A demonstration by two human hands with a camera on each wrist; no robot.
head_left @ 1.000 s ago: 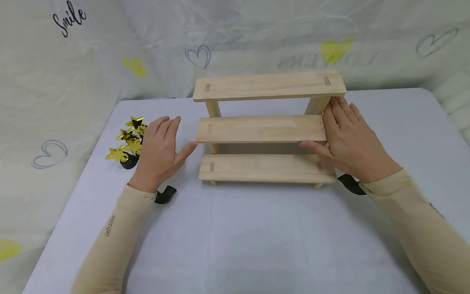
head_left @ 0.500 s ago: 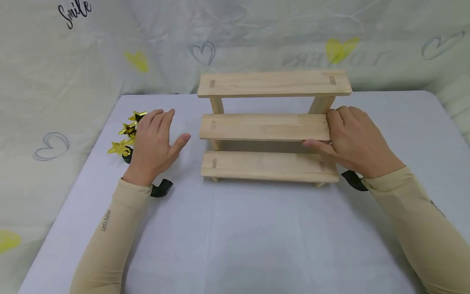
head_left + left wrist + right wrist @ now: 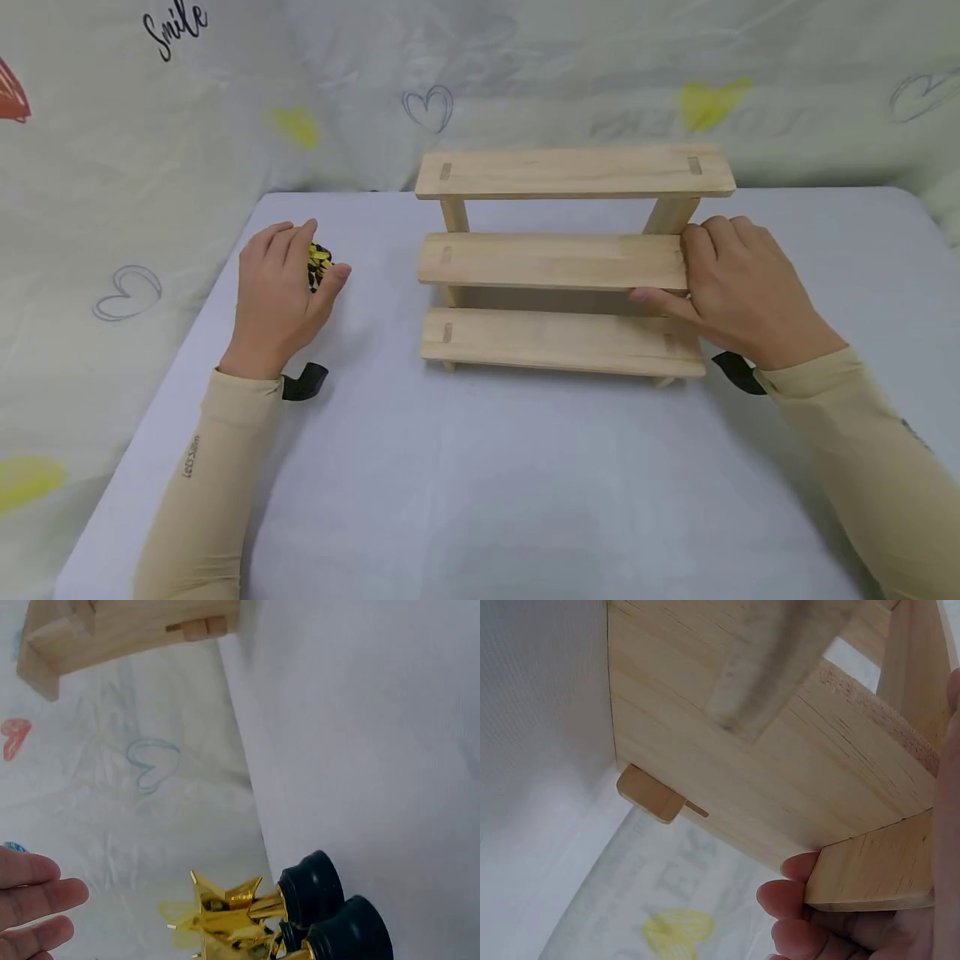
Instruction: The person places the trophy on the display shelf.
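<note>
Wooden stand: the pale, bare-wood stand with three long stepped boards (image 3: pixel 551 260) stood upright toward the back of the white cloth-covered table (image 3: pixel 487 483), its lowest board nearest the person, an arrangement that seemed to leave every tier within view and reach

Right hand: the bare right hand (image 3: pixel 738 287) was closed about the right end of the middle board, thumb along the front edge and fingertips curled around the wood, presumably to steady the stand from its side

Left hand: the bare left hand (image 3: pixel 273 296) was loosely spread, thumb well apart from the fingers, and held nothing that showed (whether its palm brushed anything could not be told)

Gold trophies: the cluster of shiny gold star-topped trophies with round black bases (image 3: pixel 319 260) stood upright just beside the left hand, left of the stand and partly hidden by that hand; the bunching probably saved table room

Backdrop: the pale hanging sheet with drawn hearts (image 3: pixel 562 92) hung behind the table, perhaps to screen off the background
</note>
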